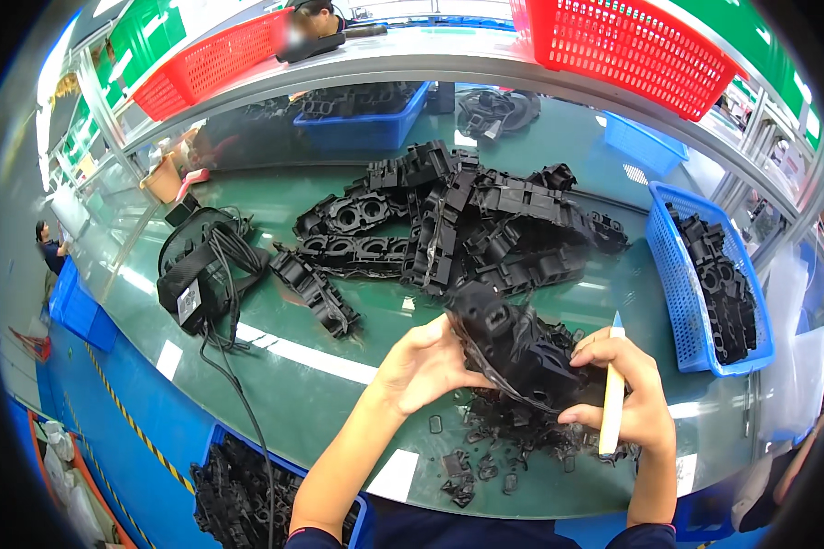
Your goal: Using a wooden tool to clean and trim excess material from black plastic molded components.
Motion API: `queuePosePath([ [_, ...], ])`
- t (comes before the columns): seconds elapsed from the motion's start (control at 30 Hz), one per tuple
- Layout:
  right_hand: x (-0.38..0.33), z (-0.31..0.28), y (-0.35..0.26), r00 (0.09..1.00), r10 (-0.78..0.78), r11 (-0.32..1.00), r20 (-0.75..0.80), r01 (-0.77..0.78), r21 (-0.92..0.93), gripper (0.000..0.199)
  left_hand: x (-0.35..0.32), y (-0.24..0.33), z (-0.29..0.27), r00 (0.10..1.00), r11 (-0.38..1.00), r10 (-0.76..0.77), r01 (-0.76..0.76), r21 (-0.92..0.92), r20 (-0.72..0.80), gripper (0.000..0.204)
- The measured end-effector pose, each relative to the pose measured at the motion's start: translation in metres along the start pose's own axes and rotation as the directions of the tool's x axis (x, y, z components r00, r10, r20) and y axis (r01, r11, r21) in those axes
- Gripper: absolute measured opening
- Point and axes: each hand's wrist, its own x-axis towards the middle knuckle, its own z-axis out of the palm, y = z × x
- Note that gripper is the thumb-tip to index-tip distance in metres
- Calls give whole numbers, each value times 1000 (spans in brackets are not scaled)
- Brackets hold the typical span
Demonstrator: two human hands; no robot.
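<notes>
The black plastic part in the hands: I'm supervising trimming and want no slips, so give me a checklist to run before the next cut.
1. Left hand grips the black plastic part: ok.
2. Right hand holds the pale-handled knife: ok.
3. Blade tip points up, away from the left hand: ok.
4. Blade sharpness: cannot tell.
5. Table under the hands free of trimmed scraps: not ok.
6. Blue basket near the right hand: ok.

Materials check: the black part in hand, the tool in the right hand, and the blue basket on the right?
Black part, held by the left hand: looks like moulded plastic, semi-gloss, with sheen on its ribs and thin flash at the edge. Tool in the right hand: pale handle, wood or bamboo by its matt tan look; the tip looks like a small blade, unclear. Blue basket: perforated plastic, glossy mesh walls.
</notes>
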Motion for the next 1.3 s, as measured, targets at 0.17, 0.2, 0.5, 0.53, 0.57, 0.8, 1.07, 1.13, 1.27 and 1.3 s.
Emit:
queuePosePath([
  [0.17,-2,4,0,1000,-26,998,8,26,-59,52,7,-9,5,969,936,123,-43,351,-212,64],
  [0.2,-1,4,0,1000,-18,997,2,19,-80,52,8,-9,5,957,941,142,-51,335,-254,62],
  [0.5,-13,-28,39,978,205,976,38,-207,64,51,12,-4,13,909,829,76,171,533,-410,37],
  [0.53,-14,-35,44,966,253,963,55,-257,86,51,12,-3,13,920,778,39,218,589,-391,38],
  [0.57,-15,-41,53,955,287,951,77,-294,93,51,12,-3,18,933,718,34,227,659,-359,42],
  [0.8,-23,-33,106,837,480,873,262,-486,-48,42,30,-25,9,887,849,-247,393,354,-390,45],
  [1.07,-12,28,67,920,258,965,-294,-229,129,37,29,-42,0,934,968,-188,229,102,-305,50],
  [1.13,-8,52,55,942,158,984,-297,-175,-30,39,28,-48,5,940,980,-141,177,91,-312,51],
  [1.27,-9,61,52,910,217,976,-353,-202,78,39,26,-52,0,932,924,-129,237,300,-338,51],
  [1.3,-10,59,52,913,228,973,-340,-200,114,37,27,-50,4,922,904,-125,258,340,-367,54],
])
